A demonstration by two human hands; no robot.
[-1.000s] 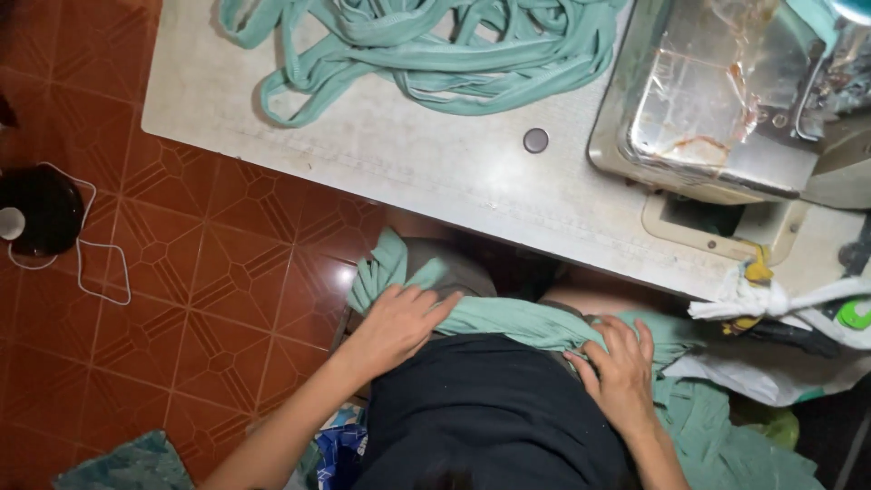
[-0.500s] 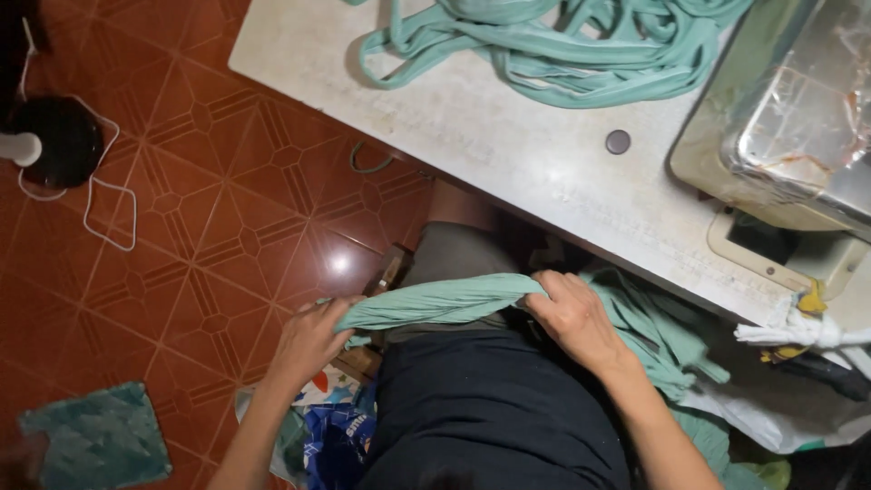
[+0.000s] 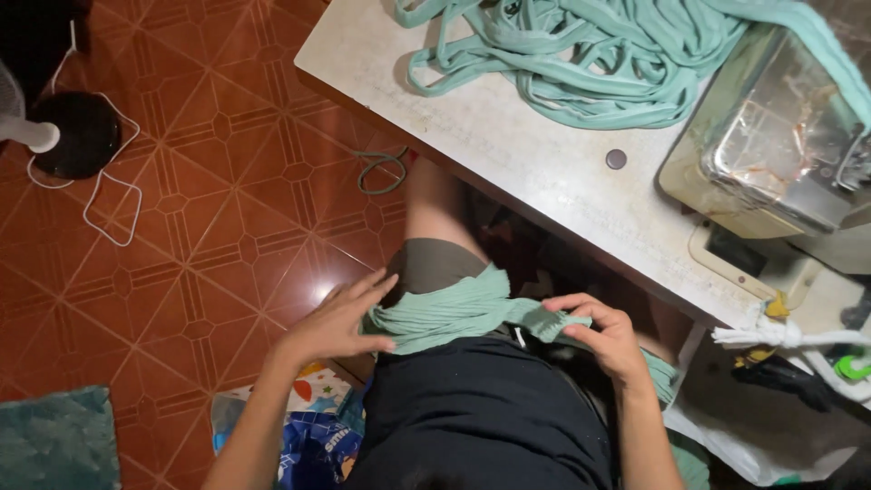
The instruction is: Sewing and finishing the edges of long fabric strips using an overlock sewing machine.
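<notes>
Presently, the mint-green fabric piece [image 3: 454, 313] lies bunched across the person's lap, below the near edge of the table [image 3: 508, 154] and well apart from anything on its top. The left hand [image 3: 336, 322] rests on the left end of the cloth with fingers spread and thumb pressing into the folds; this reads as a flat hold rather than a closed grasp. The right hand [image 3: 608, 336] pinches the right end between thumb and fingertips, closed on the fabric. For a clean result, keep the pinch firm and draw the cloth taut between both hands so the gathers flatten evenly; an uneven pull is likely to twist the knit. Lift both ends together to clear the table edge. On the tabletop, a heap of matching green strips [image 3: 581, 54] occupies the far edge, a sewing machine [image 3: 780, 154] stands toward the right corner, and a small dark round plug [image 3: 616, 159] sits between them. A fan base [image 3: 77, 136] stands on the tiled floor [image 3: 209, 227].
</notes>
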